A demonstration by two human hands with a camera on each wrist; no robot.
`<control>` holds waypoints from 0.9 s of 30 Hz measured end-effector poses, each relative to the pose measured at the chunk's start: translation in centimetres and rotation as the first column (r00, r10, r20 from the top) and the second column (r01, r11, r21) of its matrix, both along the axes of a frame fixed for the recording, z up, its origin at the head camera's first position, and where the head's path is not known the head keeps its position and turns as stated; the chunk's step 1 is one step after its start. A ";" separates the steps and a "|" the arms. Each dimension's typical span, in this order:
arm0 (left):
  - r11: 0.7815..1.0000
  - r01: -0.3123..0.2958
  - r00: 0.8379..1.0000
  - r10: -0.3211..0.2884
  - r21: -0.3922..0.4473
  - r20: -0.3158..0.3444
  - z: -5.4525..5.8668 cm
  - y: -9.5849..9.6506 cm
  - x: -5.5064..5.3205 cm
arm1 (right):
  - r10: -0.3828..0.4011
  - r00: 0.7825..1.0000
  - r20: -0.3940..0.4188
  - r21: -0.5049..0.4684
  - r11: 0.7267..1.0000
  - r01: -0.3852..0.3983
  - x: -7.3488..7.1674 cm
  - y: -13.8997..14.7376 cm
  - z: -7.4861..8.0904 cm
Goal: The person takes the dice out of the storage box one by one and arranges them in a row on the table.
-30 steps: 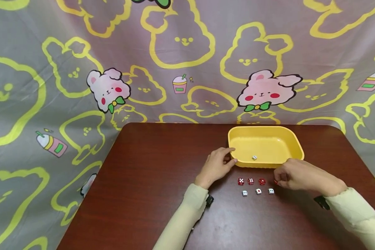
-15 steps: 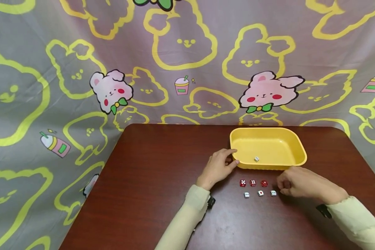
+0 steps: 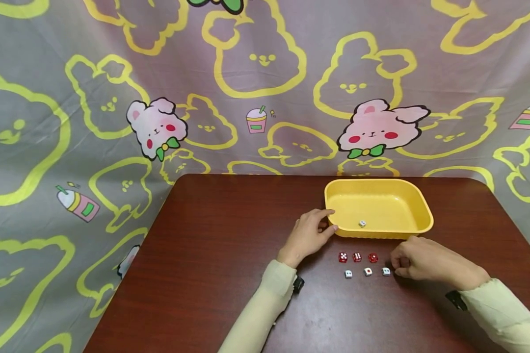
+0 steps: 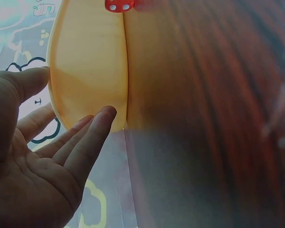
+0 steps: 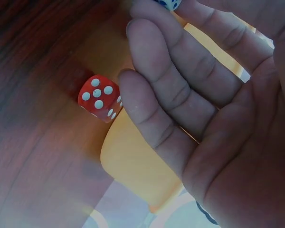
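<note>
My left hand [image 3: 306,238] rests at the left end of a yellow plastic tray [image 3: 380,234]; in the left wrist view its thumb touches the rim and its other fingers are extended along the end wall. A white die [image 3: 362,223] lies in the tray. In front stand three visible red dice [image 3: 357,257] in a row, with three white dice [image 3: 368,272] in a row nearer me. My right hand [image 3: 433,260] is curled at the right end of these rows. The right wrist view shows a white die [image 5: 170,4] with blue pips between its fingers, and a red die [image 5: 97,97] beside the little finger.
The dark brown wooden table [image 3: 229,245] reaches back to a grey curtain [image 3: 291,73] with yellow rabbit outlines. A black band [image 3: 456,300] sits at the right wrist, below a pale sleeve [image 3: 499,299].
One second ago a bit of red showed at my right fingertips, by the red row. The right hand has since shifted slightly toward me, by the white row. My left hand stays at the tray.
</note>
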State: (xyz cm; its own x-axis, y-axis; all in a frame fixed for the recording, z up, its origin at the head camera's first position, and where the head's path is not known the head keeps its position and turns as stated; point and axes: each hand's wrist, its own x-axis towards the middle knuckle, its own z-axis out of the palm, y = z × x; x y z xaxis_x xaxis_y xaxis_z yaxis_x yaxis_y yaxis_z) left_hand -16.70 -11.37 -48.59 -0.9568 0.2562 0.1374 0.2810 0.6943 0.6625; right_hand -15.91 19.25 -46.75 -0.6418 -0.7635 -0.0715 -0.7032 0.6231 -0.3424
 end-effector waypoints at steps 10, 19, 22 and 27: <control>1.000 0.000 1.000 0.000 0.007 0.012 -0.1 0.1 -0.1 | 0.003 1.000 -0.025 -0.003 1.000 -0.003 0.1 0.2 -0.2; 1.000 -0.002 1.000 0.002 0.001 0.010 -0.2 0.1 -0.1 | -0.002 0.999 -0.032 0.006 1.000 0.002 0.0 0.2 -0.3; 1.000 -0.003 1.000 0.003 0.001 0.008 -0.1 0.1 0.0 | 0.004 0.999 -0.037 0.006 1.000 -0.004 0.0 0.2 -0.3; 1.000 -0.005 1.000 0.005 -0.003 0.006 -0.1 0.1 0.0 | 0.000 0.999 -0.038 0.011 1.000 0.000 0.0 0.1 -0.3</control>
State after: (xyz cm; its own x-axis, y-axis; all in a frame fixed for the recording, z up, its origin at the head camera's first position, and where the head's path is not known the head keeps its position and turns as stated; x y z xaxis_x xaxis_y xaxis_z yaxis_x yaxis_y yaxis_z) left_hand -16.68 -11.28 -48.67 -0.9588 0.2520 0.1311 0.2739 0.6976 0.6621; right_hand -15.93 19.35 -47.03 -0.6440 -0.7630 -0.0555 -0.7156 0.6264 -0.3090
